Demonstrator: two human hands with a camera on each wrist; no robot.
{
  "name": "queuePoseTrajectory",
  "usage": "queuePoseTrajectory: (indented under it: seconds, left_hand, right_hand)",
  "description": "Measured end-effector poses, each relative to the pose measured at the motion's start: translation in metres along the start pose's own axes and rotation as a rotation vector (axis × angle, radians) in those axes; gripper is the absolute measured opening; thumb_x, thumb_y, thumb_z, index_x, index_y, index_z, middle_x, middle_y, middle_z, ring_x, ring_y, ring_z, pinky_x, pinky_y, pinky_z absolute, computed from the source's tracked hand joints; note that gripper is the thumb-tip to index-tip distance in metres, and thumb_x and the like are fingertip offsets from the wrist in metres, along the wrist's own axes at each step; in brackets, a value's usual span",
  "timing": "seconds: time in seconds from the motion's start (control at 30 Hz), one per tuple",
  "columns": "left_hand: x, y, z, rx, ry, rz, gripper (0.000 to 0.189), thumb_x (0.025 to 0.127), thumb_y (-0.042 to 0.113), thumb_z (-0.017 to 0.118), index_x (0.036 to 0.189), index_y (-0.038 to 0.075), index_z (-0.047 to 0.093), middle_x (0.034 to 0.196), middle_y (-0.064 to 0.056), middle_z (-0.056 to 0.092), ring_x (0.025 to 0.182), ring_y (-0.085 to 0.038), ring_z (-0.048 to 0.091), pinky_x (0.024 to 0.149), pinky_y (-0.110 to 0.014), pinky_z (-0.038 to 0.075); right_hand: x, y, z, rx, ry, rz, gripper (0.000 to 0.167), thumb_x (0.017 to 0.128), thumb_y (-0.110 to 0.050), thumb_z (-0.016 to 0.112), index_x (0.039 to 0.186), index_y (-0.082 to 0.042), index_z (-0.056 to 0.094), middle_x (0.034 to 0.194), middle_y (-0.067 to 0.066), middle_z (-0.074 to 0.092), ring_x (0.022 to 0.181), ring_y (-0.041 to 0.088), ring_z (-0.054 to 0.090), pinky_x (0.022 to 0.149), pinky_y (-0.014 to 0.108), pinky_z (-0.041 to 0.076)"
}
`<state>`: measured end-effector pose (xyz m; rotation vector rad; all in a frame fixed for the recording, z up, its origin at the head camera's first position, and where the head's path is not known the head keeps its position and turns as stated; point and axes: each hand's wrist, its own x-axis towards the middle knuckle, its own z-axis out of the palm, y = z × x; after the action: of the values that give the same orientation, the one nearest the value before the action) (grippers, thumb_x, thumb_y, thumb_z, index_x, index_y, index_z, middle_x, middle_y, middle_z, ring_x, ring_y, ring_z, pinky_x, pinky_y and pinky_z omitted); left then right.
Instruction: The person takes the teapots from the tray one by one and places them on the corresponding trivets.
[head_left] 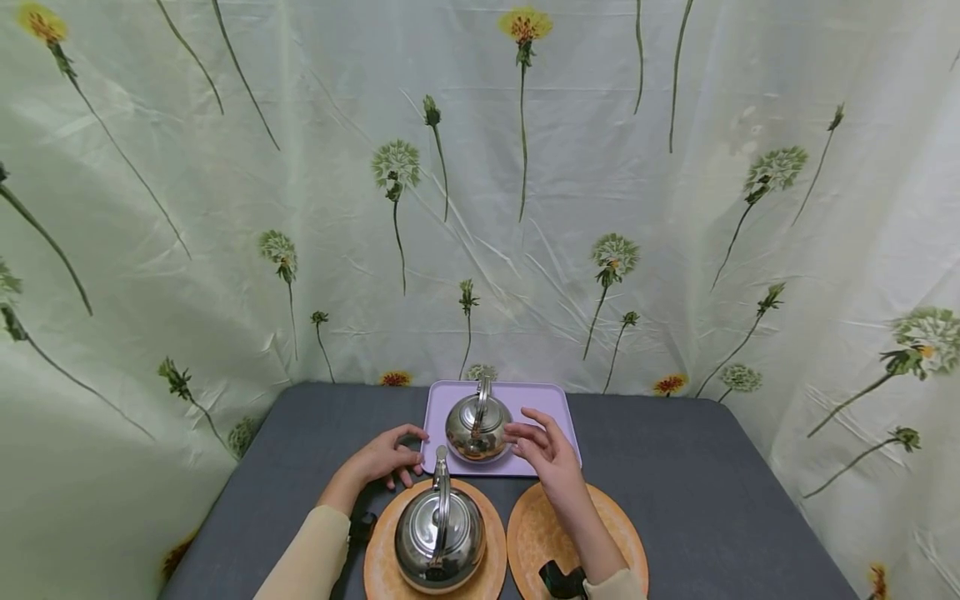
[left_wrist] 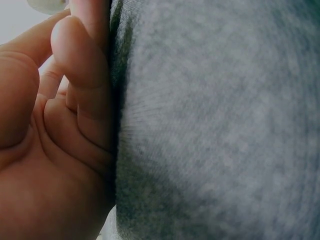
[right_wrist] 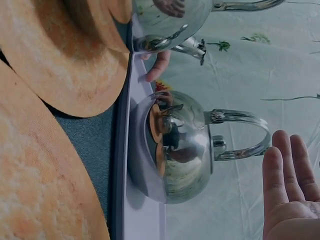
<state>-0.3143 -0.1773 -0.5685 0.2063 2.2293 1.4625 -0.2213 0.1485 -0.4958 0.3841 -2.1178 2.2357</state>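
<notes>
Dandelion-print fabric [head_left: 465, 233] hangs in pale folds behind and beside a dark grey tabletop [head_left: 690, 475], where a person in cream sleeves [head_left: 303, 550] sets both bare hands about a polished steel kettle. That far kettle [head_left: 480, 447] stands upright on a lavender rectangular tray [head_left: 543, 408] at the table's far edge, left of the tray's middle — round-bellied, mirror-bright, its lid topped by a small knob [right_wrist: 219, 148] and its arched handle [right_wrist: 241, 118] raised. Orange discs, dark patches and pale cloth bend across its shining side, as the right wrist view shows.

At right, the right hand [head_left: 544, 450] holds nothing, its fingers extended and slightly bent, the thumb apart; the fingertips are close by the kettle, though whether they touch it cannot be told. At left, the left hand [head_left: 386, 458] lies with fingers loosely bent at the tray's left edge, gripping nothing that can be seen; contact with the tray is likewise unclear. Up close, its fingers [left_wrist: 75, 50] lie against grey cloth.

Nearer the wearer, a second steel kettle [head_left: 438, 537] stands on the left of two round orange mats [head_left: 493, 542] — its handle up, its spout [head_left: 441, 454] pointing to the far side. The right forearm passes over the right mat [head_left: 534, 529]. Black bands [head_left: 562, 581] circle the wrists.
</notes>
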Motion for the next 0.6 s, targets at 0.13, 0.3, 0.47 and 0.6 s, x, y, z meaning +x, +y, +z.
queuePoseTrajectory:
  seconds: [0.13, 0.3, 0.47, 0.6]
  left_hand:
    - [-0.001, 0.002, 0.001, 0.002, 0.005, 0.004, 0.041, 0.103, 0.017, 0.068, 0.142, 0.011, 0.056, 0.085, -0.003, 0.077, 0.057, -0.012, 0.070, 0.046, -0.025, 0.048]
    - [-0.002, 0.004, 0.002, 0.010, 0.015, -0.004, 0.041, 0.103, 0.017, 0.068, 0.142, 0.011, 0.056, 0.084, -0.003, 0.077, 0.057, -0.012, 0.070, 0.046, -0.025, 0.048]
    - [-0.002, 0.004, 0.001, 0.006, 0.010, 0.002, 0.041, 0.103, 0.017, 0.068, 0.142, 0.011, 0.056, 0.084, -0.003, 0.077, 0.057, -0.012, 0.070, 0.046, -0.025, 0.047]
    - [-0.002, 0.003, 0.001, 0.005, 0.011, 0.003, 0.041, 0.103, 0.017, 0.068, 0.142, 0.011, 0.056, 0.085, -0.004, 0.077, 0.057, -0.012, 0.070, 0.046, -0.025, 0.047]
  right_hand:
    - [0.007, 0.005, 0.001, -0.013, 0.002, 0.009, 0.046, 0.109, -0.014, 0.059, 0.154, -0.011, 0.047, 0.142, 0.030, 0.063, 0.119, 0.007, 0.071, 0.101, 0.023, 0.055]
    - [0.014, 0.011, 0.002, -0.024, 0.014, 0.020, 0.045, 0.109, -0.011, 0.058, 0.153, -0.012, 0.049, 0.140, 0.028, 0.065, 0.121, 0.011, 0.071, 0.101, 0.022, 0.054]
    - [0.020, 0.014, 0.002, -0.020, 0.018, 0.038, 0.046, 0.108, -0.007, 0.058, 0.153, -0.013, 0.049, 0.140, 0.027, 0.065, 0.123, 0.016, 0.071, 0.101, 0.022, 0.054]
    - [0.025, 0.016, 0.004, -0.048, 0.021, 0.042, 0.046, 0.108, -0.008, 0.059, 0.153, -0.014, 0.050, 0.139, 0.025, 0.067, 0.124, 0.017, 0.071, 0.103, 0.023, 0.053]
